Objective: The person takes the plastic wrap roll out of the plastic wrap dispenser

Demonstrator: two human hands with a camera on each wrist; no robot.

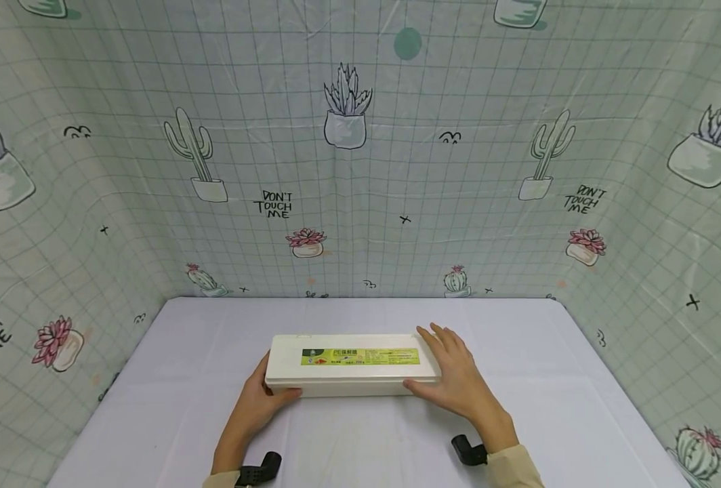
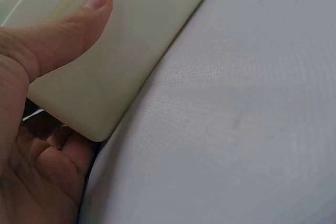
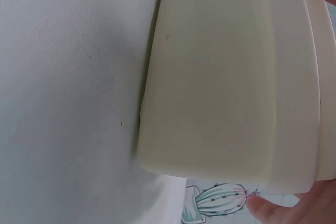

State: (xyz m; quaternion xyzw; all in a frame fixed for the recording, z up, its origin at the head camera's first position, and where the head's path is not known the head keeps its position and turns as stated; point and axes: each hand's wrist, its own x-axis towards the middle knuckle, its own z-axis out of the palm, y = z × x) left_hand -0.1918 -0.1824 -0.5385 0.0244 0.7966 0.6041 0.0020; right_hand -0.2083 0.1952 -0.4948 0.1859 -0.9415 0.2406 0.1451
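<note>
A long white plastic cling film box [image 1: 348, 388] lies crosswise on the table, its lid closed. A green and yellow label [image 1: 360, 356] runs along the lid. At its left end, my left hand [image 1: 258, 405] grips the box, thumb along the front face and the other fingers curled at the end, as the left wrist view shows. My right hand [image 1: 458, 379] holds the right end between the thumb at the front edge and fingers reaching to the far corner. In the right wrist view, the box's side [image 3: 210, 87] covers much of that hand.
A white cloth covers the table [image 1: 153, 407]. Behind and on both sides hangs a grid-patterned curtain [image 1: 360, 183] printed with potted plants. Black wrist mounts [image 1: 469, 451] sit on both wrists, below the beige sleeves' reach to the hands.
</note>
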